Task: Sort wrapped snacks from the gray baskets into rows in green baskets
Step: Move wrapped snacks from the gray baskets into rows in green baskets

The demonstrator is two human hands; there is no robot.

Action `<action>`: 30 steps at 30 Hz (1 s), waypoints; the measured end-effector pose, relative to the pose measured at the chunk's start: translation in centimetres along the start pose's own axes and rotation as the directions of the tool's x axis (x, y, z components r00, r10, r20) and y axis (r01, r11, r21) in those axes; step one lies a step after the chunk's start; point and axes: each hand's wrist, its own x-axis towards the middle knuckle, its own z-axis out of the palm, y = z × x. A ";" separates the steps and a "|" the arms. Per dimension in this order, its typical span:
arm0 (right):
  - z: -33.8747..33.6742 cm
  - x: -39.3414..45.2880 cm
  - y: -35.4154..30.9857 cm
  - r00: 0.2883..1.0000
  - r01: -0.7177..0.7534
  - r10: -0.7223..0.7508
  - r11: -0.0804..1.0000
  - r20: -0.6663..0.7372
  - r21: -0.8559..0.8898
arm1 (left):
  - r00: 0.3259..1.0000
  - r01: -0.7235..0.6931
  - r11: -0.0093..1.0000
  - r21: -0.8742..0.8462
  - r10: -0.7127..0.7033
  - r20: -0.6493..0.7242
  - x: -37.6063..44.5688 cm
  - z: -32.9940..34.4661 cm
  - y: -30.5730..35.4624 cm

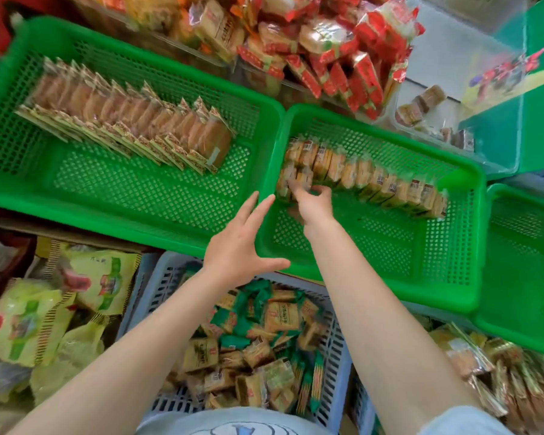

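A gray basket (339,350) near my body holds a loose heap of several yellow and green wrapped snacks (277,318). Ahead stands a green basket (368,265) with a row of yellow wrapped snacks (374,180) along its far side. My right hand (311,204) reaches into its left end and its fingertips pinch a snack at the start of a second row. My left hand (239,243) hovers open with straight fingers over the near left rim of that basket, holding nothing. A larger green basket (145,196) to the left holds a long slanted row of pale wrapped cakes (132,120).
Red and gold snack packs (333,48) pile up in clear bins at the back. Yellow-green bags (44,312) lie at the lower left. Another green basket (525,287) sits at the right, with gold-wrapped snacks (496,372) below it.
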 end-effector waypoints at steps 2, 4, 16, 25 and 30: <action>0.5 0.2 0.2 0.991 -0.103 0.092 0.987 0.097 0.120 | 1.000 -0.008 1.000 -0.005 0.007 -0.008 0.0 0.2 -0.1; 1.1 0.8 -0.1 0.985 -0.114 0.082 0.970 0.153 0.214 | 1.000 -0.012 1.000 -0.011 0.012 -0.016 0.0 0.3 -0.1; 0.1 0.9 -0.4 0.984 0.086 -0.093 0.995 0.151 0.053 | 1.000 -0.011 0.963 0.270 0.007 0.018 0.2 1.7 -0.4; -5.7 -6.7 1.9 0.965 0.170 -0.154 0.983 0.212 -0.062 | 0.999 -0.032 0.994 0.104 0.029 0.029 -2.1 0.3 0.4; -8.3 -12.5 5.1 0.943 0.292 -0.293 0.956 0.157 0.026 | 0.993 -0.059 0.993 0.099 0.069 -0.099 -4.8 1.0 0.7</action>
